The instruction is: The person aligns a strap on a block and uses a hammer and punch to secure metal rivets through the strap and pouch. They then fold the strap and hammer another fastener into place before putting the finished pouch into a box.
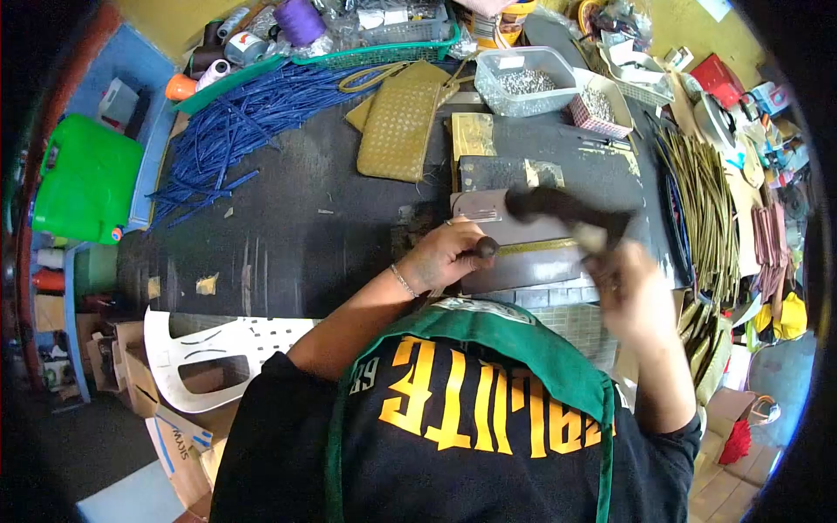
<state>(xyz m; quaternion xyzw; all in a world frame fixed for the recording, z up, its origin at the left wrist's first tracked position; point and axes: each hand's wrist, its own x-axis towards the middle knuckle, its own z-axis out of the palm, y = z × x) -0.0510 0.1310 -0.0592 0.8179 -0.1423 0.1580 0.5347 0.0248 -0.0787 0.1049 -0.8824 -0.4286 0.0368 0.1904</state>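
Note:
My left hand [445,254] is closed round a short dark punch-like tool [485,247], its round end facing up, over the left part of a greyish-brown flat piece [523,272] with a gold strip across it. In my right hand [621,277], blurred by motion, is a hammer [567,207], raised over the right side of that piece, its dark head pointing left. The lower end of the punch is hidden by my fingers. Behind them a woven gold pouch [398,131] lies on the dark table.
Blue strips [222,131] spread at the back left of the table [288,218]. A clear tub of metal pieces [526,80] and a checked box [600,103] stand at the back. Olive strips [702,200] lie at the right. A white plastic chair [166,357] is at the front left.

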